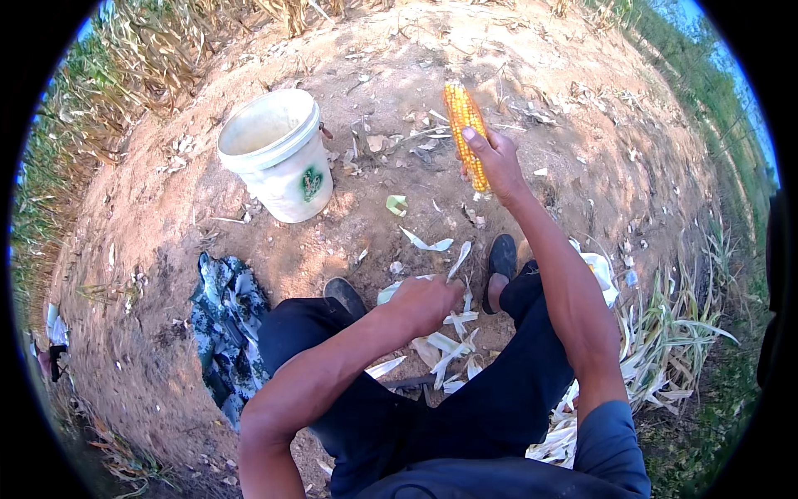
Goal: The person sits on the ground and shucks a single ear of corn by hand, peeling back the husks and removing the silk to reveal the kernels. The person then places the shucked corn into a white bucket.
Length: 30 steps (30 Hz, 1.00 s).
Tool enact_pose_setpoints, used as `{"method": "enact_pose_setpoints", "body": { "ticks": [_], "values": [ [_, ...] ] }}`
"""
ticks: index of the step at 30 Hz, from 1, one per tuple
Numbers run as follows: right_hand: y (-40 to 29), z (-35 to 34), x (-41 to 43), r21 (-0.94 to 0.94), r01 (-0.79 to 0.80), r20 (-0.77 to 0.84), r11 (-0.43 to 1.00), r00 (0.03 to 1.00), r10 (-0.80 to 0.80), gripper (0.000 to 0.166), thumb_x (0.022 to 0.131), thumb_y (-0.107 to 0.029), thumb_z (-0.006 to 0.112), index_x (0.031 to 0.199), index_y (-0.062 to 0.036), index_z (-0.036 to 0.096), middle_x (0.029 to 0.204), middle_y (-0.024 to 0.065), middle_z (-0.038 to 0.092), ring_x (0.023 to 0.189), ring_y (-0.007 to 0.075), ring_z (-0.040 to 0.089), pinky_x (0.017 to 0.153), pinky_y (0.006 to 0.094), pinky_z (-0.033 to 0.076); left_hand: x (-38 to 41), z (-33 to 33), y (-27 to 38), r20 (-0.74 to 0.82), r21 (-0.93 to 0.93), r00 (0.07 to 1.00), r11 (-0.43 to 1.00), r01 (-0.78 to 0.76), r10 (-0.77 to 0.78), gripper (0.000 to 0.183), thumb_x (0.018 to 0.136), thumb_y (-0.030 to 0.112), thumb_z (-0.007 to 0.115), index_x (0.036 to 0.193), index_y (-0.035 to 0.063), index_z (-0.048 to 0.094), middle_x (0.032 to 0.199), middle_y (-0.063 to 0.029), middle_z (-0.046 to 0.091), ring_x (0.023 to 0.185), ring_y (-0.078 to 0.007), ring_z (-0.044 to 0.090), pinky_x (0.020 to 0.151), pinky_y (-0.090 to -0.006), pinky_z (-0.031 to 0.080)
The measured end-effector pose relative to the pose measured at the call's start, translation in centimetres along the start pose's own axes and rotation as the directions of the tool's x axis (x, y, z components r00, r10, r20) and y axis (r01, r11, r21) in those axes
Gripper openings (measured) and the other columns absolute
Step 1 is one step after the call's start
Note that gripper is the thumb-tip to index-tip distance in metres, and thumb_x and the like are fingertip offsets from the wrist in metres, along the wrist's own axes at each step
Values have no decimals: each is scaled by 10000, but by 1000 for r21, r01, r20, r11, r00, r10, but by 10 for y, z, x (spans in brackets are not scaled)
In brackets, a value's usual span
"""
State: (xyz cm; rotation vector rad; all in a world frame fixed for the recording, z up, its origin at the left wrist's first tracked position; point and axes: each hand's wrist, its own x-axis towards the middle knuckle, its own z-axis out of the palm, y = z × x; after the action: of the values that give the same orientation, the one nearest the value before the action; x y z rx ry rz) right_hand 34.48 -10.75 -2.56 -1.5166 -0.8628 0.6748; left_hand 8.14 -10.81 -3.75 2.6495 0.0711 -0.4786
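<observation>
An ear of yellow corn, stripped of its husk, is in my right hand. My thumb lies along its near side, and the fingers wrap behind it. The ear is raised in front of me, tip tilted away. My left hand is closed low between my knees, with a pale strip of corn husk sticking up from its fingers. How the fingers grip it is partly hidden. Below that hand, loose corn husks lie on the soil between my feet.
A white plastic bucket with a green mark stands ahead to the left. Camouflage cloth lies beside my left leg. To the right are a white bag and a heap of husks. Dry cornstalks border the bare ground.
</observation>
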Motion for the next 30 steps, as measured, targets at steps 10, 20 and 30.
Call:
{"method": "enact_pose_setpoints", "body": {
  "ticks": [10,20,30],
  "values": [
    [-34,19,-38,-43,122,227,992,968,-109,758,890,-630,676,1232,47,649,868,64,665,742,129,652,656,292,528,-17,-99,-49,-678,-555,557,831,40,-479,531,1007,507,590,939,-13,673,678,-87,618,623,-222,639,591,-372,518],
    [-62,33,-74,-387,427,480,818,850,-217,792,846,-599,698,1346,9,613,956,169,694,839,266,667,792,368,517,-35,-115,-66,-493,-851,584,498,-170,-645,511,988,524,629,763,66,601,597,9,504,475,-70,463,422,-255,394],
    [-54,34,-80,-284,286,471,915,873,-126,824,876,-658,628,1450,-70,573,1019,117,701,896,238,674,824,397,533,-36,-105,-60,-275,-909,769,-104,-403,-578,342,1049,337,569,803,104,529,596,-15,503,440,-110,443,449,-290,411]
  ]
}}
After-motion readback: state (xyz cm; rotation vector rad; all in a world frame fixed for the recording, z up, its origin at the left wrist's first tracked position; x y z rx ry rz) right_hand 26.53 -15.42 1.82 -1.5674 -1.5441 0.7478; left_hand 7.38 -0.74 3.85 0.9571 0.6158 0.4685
